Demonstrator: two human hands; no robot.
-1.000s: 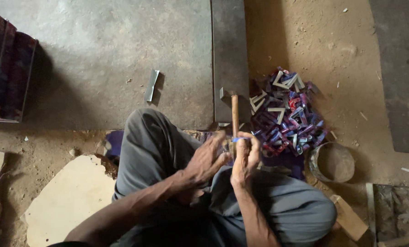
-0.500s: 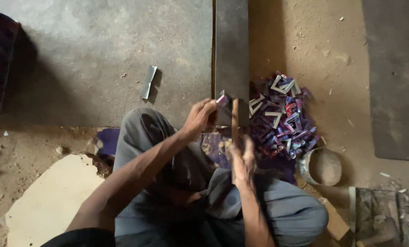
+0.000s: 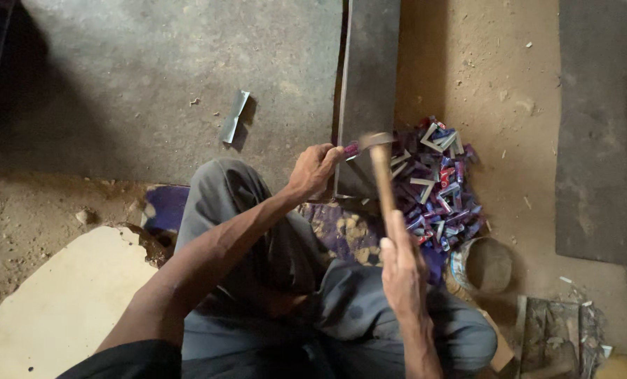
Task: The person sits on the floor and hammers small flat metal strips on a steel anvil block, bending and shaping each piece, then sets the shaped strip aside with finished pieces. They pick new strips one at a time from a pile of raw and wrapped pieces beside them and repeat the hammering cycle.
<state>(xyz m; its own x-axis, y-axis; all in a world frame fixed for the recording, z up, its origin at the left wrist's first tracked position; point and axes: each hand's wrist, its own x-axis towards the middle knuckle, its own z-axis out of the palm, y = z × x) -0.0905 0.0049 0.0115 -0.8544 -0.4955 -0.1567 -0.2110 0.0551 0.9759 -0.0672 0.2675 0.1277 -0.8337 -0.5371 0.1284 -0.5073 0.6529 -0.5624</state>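
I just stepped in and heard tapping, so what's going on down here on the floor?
A person sits on the ground working with a hammer. The right hand grips the wooden handle of the hammer, its head up near a long dark metal bar. The left hand holds a small coloured piece against the bar's edge. A pile of similar bent coloured pieces lies just to the right, with a small round tin beside it. One bent metal strip lies apart on the concrete slab.
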